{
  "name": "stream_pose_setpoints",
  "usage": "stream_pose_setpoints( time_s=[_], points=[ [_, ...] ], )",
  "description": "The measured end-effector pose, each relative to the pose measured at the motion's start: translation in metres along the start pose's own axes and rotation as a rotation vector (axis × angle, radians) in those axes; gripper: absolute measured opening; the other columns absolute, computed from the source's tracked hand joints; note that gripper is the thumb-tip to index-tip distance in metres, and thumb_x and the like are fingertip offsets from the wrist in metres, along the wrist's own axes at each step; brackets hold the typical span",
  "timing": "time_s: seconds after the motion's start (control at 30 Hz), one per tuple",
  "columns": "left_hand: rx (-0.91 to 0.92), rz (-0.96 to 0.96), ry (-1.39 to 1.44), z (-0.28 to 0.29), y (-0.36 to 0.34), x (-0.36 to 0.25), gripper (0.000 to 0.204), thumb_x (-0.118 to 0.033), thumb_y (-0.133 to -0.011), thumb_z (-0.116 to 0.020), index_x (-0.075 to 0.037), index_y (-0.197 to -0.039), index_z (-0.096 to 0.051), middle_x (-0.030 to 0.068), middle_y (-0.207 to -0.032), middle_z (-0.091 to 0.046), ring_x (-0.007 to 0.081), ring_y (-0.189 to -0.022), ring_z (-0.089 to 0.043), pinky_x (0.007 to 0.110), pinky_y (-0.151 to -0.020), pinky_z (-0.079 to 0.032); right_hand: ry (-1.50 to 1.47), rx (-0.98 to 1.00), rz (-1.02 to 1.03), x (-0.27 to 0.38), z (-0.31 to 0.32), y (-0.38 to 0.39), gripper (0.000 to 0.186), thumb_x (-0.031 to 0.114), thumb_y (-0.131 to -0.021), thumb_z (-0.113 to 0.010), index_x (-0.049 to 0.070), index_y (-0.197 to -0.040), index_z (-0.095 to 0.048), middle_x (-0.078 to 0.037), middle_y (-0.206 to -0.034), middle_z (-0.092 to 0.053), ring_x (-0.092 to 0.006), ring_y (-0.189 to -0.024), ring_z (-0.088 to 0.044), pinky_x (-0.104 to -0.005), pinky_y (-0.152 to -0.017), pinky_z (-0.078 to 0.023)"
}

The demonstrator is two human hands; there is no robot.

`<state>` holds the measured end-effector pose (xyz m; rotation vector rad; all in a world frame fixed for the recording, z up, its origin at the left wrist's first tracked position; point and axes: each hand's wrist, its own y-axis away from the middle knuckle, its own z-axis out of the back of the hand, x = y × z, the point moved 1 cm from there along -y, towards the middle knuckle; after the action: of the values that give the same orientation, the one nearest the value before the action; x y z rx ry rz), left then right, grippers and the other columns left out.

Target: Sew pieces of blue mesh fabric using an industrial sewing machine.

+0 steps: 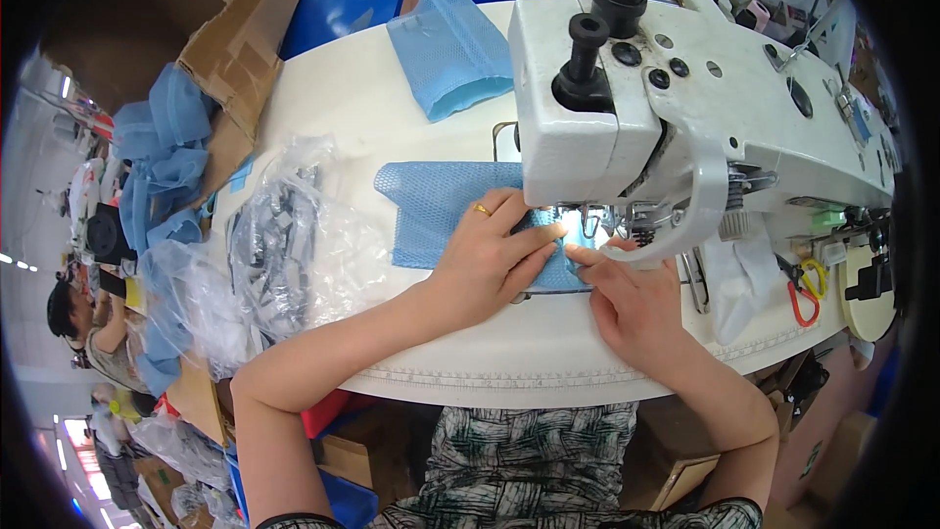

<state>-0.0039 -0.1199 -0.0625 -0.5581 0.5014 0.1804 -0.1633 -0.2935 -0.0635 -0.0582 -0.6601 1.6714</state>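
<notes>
A piece of blue mesh fabric [431, 206] lies on the white sewing machine table, its right end beneath the lit needle area of a white sewing machine [578, 147]. My left hand [494, 250], a ring on one finger, is closed on this fabric just left of the presser foot. Close by on the right, my right hand [636, 304] grips the fabric's near edge with bent fingers. The fingertips of both hands almost meet in front of the needle. The machine head hides the fabric's far right part. Farther back lies a blue mesh pouch [450, 54], its open end toward me.
Left of the fabric is a clear plastic bag [284, 245] of small grey pieces. Red-and-yellow-handled scissors [805, 292] and metal tweezers [695, 279] lie to the right. A cardboard box [230, 49] and blue mesh pieces [162, 157] border the table's left. Another person [103, 328] sits far left.
</notes>
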Motion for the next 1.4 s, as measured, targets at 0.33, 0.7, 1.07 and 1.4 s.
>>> stream_pose_setpoints(
  time_s=[0.33,0.7,1.07,1.4],
  points=[
    [0.076,0.103,0.140,0.015,-0.002,0.006,0.014,-0.007,-0.090,-0.072,-0.002,-0.103,-0.072,0.0127,-0.123,-0.065,0.0362,-0.111,-0.059,0.046,-0.094,-0.048,-0.010,-0.006,-0.016,-0.003,0.000,-0.001,0.035,0.004,-0.075,-0.072,0.006,-0.110,-0.070,0.000,-0.126,-0.072,-0.0327,-0.104,-0.059,-0.0465,-0.090,-0.045],
    [0.458,-0.056,0.072,0.044,-0.006,-0.040,0.019,-0.007,-0.088,-0.067,-0.006,-0.107,-0.070,0.0084,-0.094,-0.067,0.0269,-0.089,-0.065,0.038,-0.076,-0.046,-0.128,-0.022,0.118,0.009,0.003,-0.005,0.032,0.007,-0.072,-0.076,0.011,-0.103,-0.075,-0.001,-0.101,-0.068,-0.0232,-0.093,-0.061,-0.0399,-0.083,-0.045],
    [0.303,0.818,0.108,0.009,-0.035,-0.038,0.028,-0.027,-0.085,-0.082,0.000,-0.092,-0.077,0.0101,-0.063,-0.063,0.0213,-0.056,-0.058,0.037,-0.057,-0.044,-0.058,-0.142,0.235,0.017,-0.002,-0.006,0.028,-0.001,-0.071,-0.079,0.004,-0.098,-0.073,-0.004,-0.103,-0.070,-0.0233,-0.082,-0.062,-0.0363,-0.067,-0.046],
    [0.156,1.106,0.523,0.000,-0.025,-0.036,0.024,-0.020,-0.091,-0.076,0.003,-0.087,-0.077,0.0037,-0.070,-0.065,0.0116,-0.065,-0.056,0.033,-0.059,-0.046,0.008,-0.189,0.140,0.017,0.006,-0.006,0.031,0.003,-0.071,-0.074,0.007,-0.101,-0.075,-0.005,-0.104,-0.070,-0.0237,-0.088,-0.064,-0.0367,-0.067,-0.047]
  ],
)
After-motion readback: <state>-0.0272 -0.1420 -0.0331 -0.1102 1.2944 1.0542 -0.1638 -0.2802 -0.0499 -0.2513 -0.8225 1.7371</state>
